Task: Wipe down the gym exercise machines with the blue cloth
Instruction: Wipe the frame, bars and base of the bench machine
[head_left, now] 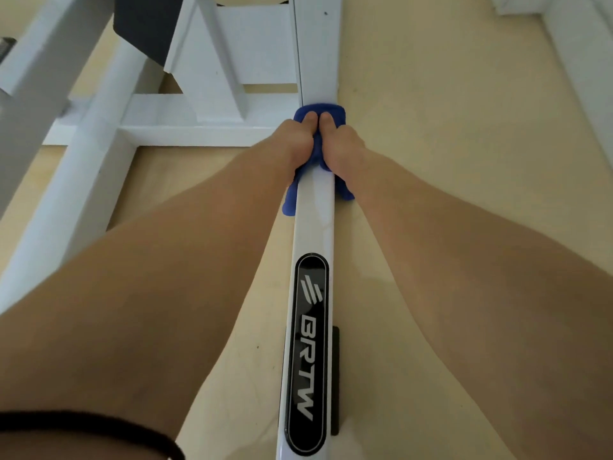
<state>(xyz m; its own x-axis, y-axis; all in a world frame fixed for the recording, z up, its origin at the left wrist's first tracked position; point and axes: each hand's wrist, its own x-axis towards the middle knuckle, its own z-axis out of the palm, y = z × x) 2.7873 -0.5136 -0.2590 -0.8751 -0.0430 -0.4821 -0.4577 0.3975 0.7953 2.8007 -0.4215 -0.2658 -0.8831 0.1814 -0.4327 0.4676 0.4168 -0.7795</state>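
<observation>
where both bare forearms reach forward along a glossy white metal bar (313,207) of the exercise machine, the blue cloth (335,111) lies draped over the bar's top face, with its folds hanging down on either side. the left hand (295,141) and the right hand (343,146) sit side by side on the cloth, touching one another. each is curled down over its own side of the bar, so the cloth is gripped against the metal. the two thumbs lie parallel on top, tips pointing away from the camera; the remaining fingers are hidden under the hands. nearer the camera the bar carries a black oval label (306,353) with silver lettering that reads "brtw". just beyond the cloth the bar meets a wider white beam (318,44). to the left, a white frame of square tubes (185,127) rests on the beige floor (447,127). a dark padded panel (146,28) shows at top left. a thin black band (99,426) circles the left arm at the lower edge.
</observation>
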